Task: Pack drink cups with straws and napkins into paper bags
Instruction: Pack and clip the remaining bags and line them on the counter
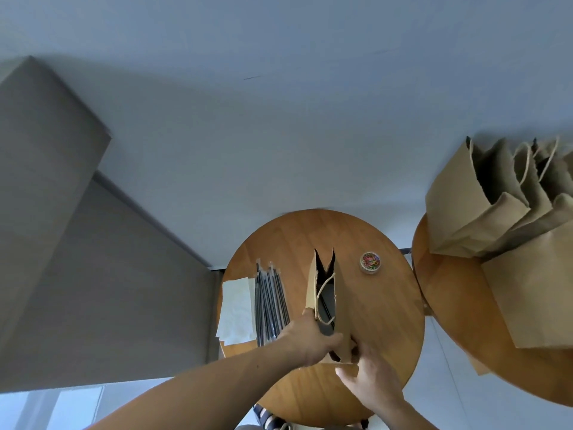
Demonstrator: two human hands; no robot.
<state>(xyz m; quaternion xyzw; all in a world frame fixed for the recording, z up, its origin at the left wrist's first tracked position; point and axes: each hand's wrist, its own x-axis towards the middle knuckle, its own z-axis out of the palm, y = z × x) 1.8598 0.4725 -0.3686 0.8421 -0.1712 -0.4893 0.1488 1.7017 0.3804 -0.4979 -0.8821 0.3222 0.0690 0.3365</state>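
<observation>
A brown paper bag with rope handles stands upright on the round wooden table, its mouth narrowly open. My left hand grips the bag's near left edge, thumb at the rim. My right hand pinches the bag's near right edge low down. Left of the bag lie several wrapped black straws and a stack of white napkins. No drink cup is visible; the bag's inside is dark.
A small round tub of coloured paper clips sits right of the bag. A second wooden table at right carries several standing brown paper bags. Grey cabinets stand at left.
</observation>
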